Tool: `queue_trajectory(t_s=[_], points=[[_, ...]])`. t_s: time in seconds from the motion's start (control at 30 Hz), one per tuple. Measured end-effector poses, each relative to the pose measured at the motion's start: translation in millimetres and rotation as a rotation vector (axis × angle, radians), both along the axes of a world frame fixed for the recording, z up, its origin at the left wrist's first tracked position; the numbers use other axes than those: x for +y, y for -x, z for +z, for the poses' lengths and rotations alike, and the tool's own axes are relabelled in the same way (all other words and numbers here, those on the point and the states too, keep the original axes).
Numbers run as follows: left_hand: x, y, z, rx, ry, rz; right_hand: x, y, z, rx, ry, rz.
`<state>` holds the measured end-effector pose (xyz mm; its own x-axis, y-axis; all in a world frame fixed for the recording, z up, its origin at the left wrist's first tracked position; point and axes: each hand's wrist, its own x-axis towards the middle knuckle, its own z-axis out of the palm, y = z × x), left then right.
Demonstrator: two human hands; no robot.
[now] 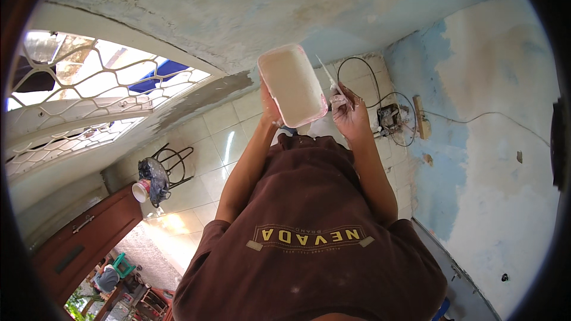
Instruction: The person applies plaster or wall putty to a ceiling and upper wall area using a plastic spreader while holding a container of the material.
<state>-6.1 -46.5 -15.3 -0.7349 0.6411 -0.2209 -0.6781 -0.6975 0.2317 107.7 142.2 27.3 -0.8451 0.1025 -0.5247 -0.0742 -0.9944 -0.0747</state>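
Note:
My left hand grips a pale rectangular tub from its left side, with the fingers mostly hidden beneath. The tub is tilted so its inside shows, coated or filled with smooth off-white paste; pinkish smears mark the rim. Just right of it, my right hand is closed around a thin, white-smeared tool that looks like a putty knife, seen nearly edge-on and pointing up and left. White paste spots the right fingers. The tool and tub are apart.
A blue, patchily plastered wall stands at right, with an open wall box and loose cables. Left is a grilled window. On the tiled floor are a stool with a dark bag, a bucket and a brown door.

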Motion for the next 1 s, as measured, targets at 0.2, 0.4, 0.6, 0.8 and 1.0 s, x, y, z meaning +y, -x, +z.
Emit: queue_trajectory(t_s=[0.2, 0.4, 0.6, 0.8, 1.0], points=[[-48, -9, -39, 0.195, 0.334, 0.16, 21, 23, -65, -0.073, -0.082, -0.055], [-112, -43, -61, 0.042, 0.455, 0.269, 34, 101, -187, -0.201, -0.301, 0.082], [-112, -35, -52, 0.059, 0.423, 0.191, 126, 201, -228, -0.206, -0.21, -0.094], [-104, -58, -59, 0.024, 0.433, 0.294, 213, 181, -118, -0.023, -0.176, -0.258], [-78, -44, -57, 0.033, 0.419, 0.258, 161, 164, -230, -0.07, -0.392, 0.117]])
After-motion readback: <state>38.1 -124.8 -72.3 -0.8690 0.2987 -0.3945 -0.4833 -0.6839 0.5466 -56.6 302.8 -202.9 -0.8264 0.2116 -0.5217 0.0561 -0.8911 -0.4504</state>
